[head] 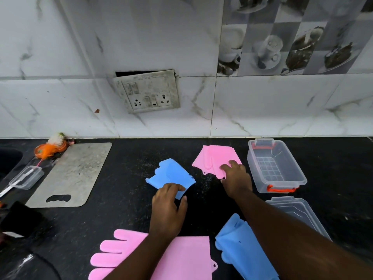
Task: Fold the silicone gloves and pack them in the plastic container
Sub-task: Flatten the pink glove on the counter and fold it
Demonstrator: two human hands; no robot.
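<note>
"Silicone gloves (171, 170), where?"

"All four out on the black counter (125, 215), outside the plastic container (254, 168)."

"Far left first?"

"Sink (8, 160) edge, then a small clear box (28, 177) with a white handle sticking out. An orange scrubber (49, 149) against the wall, a steel board (70, 174) lying flat. All well apart from the gloves."

"Then?"

"Folded blue glove (167, 176) at centre, left hand (167, 207) on its near corner: fingers laid on top, thumb at the edge. Pinching or merely pressing, impossible to tell. Nearer, flat pink glove (181, 257), fingers spread leftward, partly hidden under the left forearm."

"And rightward?"

"Folded pink glove (214, 156), gripped at its near edge by the curled fingers of the right hand (237, 178). Just beside it the container, open and upright, orange latches at both ends. In front of that, the clear lid (296, 211) flat on the counter. Between flat pink glove and lid, loose blue glove (234, 245), crossed by the right forearm, part of the lid covered as well."

"Surface and room?"

"Speckled black stone below. White marble-look wall tiles (60, 57) behind, a grimy switch plate (147, 90) hanging askew above the folded blue glove. Grey tiles printed with cups at upper right."
</note>
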